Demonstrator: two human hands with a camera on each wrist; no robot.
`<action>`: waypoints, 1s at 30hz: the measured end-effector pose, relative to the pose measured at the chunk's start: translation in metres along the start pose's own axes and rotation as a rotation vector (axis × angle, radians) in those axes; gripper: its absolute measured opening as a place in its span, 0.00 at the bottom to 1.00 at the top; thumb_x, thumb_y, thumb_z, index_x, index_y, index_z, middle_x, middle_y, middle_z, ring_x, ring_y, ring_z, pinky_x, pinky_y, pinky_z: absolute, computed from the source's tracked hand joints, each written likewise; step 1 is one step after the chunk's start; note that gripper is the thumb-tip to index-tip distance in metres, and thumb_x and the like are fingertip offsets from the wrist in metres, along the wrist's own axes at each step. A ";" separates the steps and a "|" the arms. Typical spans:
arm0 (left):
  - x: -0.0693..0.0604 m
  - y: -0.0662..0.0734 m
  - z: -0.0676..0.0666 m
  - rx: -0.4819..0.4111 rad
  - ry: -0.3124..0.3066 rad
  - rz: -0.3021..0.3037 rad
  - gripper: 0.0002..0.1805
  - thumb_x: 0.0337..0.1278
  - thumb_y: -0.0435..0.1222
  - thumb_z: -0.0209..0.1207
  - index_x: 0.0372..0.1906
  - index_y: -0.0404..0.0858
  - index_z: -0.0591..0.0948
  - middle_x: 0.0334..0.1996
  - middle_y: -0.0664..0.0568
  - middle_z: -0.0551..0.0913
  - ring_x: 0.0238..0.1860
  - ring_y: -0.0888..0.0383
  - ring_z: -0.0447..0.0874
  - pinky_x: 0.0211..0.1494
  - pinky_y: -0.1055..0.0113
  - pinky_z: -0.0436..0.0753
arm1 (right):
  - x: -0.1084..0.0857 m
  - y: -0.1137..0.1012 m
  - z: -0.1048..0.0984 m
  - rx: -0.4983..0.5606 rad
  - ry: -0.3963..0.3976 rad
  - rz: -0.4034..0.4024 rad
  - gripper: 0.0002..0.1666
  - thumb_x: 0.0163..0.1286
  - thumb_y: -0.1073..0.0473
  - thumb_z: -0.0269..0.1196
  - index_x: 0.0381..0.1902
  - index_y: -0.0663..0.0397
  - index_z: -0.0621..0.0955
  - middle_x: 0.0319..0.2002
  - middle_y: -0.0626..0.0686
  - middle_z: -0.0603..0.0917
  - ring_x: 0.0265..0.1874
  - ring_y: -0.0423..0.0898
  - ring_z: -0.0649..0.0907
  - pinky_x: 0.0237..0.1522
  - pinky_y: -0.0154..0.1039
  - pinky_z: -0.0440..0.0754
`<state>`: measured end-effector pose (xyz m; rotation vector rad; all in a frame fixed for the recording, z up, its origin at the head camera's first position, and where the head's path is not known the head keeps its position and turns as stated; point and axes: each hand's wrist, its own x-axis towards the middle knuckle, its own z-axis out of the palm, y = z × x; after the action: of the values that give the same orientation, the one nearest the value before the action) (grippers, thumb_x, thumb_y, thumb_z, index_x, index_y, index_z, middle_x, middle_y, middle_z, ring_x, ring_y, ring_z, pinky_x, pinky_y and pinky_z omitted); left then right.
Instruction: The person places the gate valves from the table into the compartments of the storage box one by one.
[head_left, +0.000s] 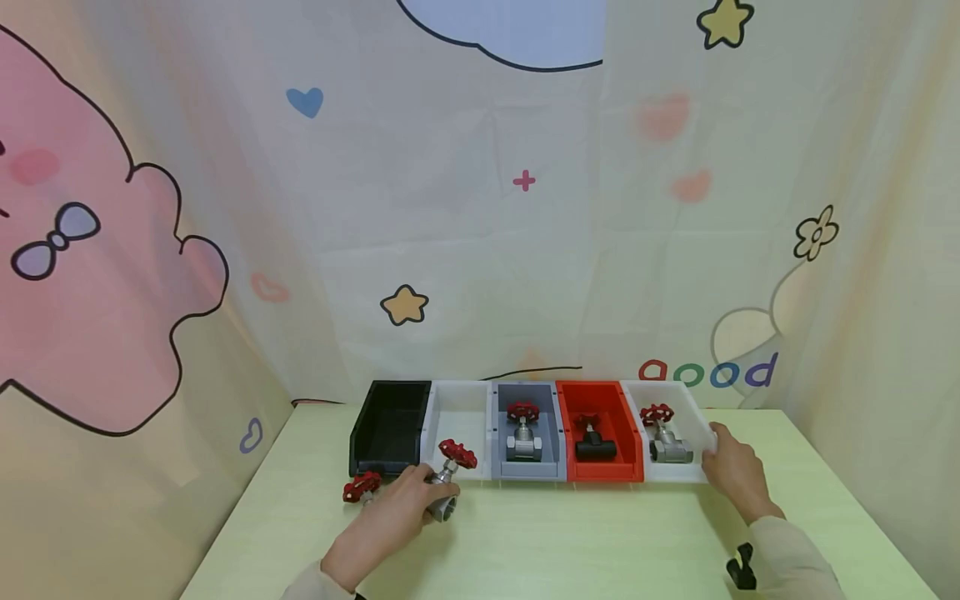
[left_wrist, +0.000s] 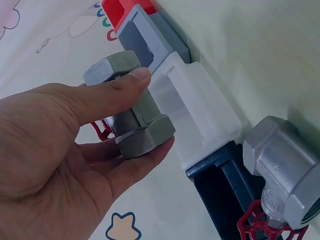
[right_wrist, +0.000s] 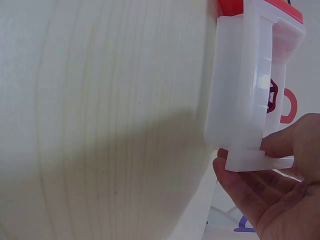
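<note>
My left hand [head_left: 401,508] holds a metal gate valve [left_wrist: 135,112] with a red handwheel, its thumb and fingers round the hexagonal-ended body. It is just in front of the left white bin [head_left: 457,408]. Another red-wheeled valve [left_wrist: 282,170] is on the table beside the black bin [head_left: 386,469], partly hidden by that hand in the head view. On the far right, my right hand [head_left: 738,473] pinches the side wall of the right white bin [right_wrist: 240,90] between thumb and fingers. A metal valve [head_left: 671,450] lies inside that bin.
Between the white bins, a grey bin [head_left: 528,472] holds a metal valve [head_left: 523,446] and a red bin [head_left: 606,472] holds a black valve [head_left: 596,448]. The bins stand in a row before a printed curtain [head_left: 480,250]. A black object [head_left: 741,568] appears beside the right sleeve.
</note>
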<state>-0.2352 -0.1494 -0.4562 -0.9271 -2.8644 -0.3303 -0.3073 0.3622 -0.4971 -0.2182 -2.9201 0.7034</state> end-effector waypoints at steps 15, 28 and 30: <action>0.013 -0.001 -0.012 0.010 0.052 -0.100 0.24 0.50 0.33 0.70 0.54 0.55 0.83 0.42 0.49 0.78 0.42 0.57 0.72 0.40 0.65 0.82 | -0.002 -0.001 0.002 0.004 -0.008 0.013 0.33 0.68 0.64 0.52 0.67 0.74 0.59 0.55 0.81 0.73 0.44 0.73 0.80 0.38 0.60 0.79; 0.032 0.004 -0.023 0.053 0.105 -0.153 0.23 0.51 0.31 0.69 0.55 0.50 0.84 0.39 0.46 0.78 0.38 0.55 0.70 0.35 0.66 0.78 | -0.001 -0.002 0.000 0.006 0.000 0.002 0.33 0.68 0.64 0.52 0.67 0.74 0.59 0.55 0.81 0.73 0.44 0.73 0.80 0.38 0.61 0.79; 0.036 0.005 -0.024 0.054 0.117 -0.157 0.23 0.51 0.32 0.70 0.54 0.51 0.84 0.39 0.46 0.79 0.37 0.55 0.70 0.34 0.66 0.77 | -0.001 -0.001 0.000 0.008 0.001 0.002 0.33 0.68 0.64 0.52 0.67 0.74 0.59 0.55 0.81 0.73 0.44 0.73 0.80 0.38 0.61 0.79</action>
<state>-0.2604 -0.1311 -0.4263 -0.6520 -2.8285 -0.3086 -0.3068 0.3614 -0.4968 -0.2206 -2.9165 0.7144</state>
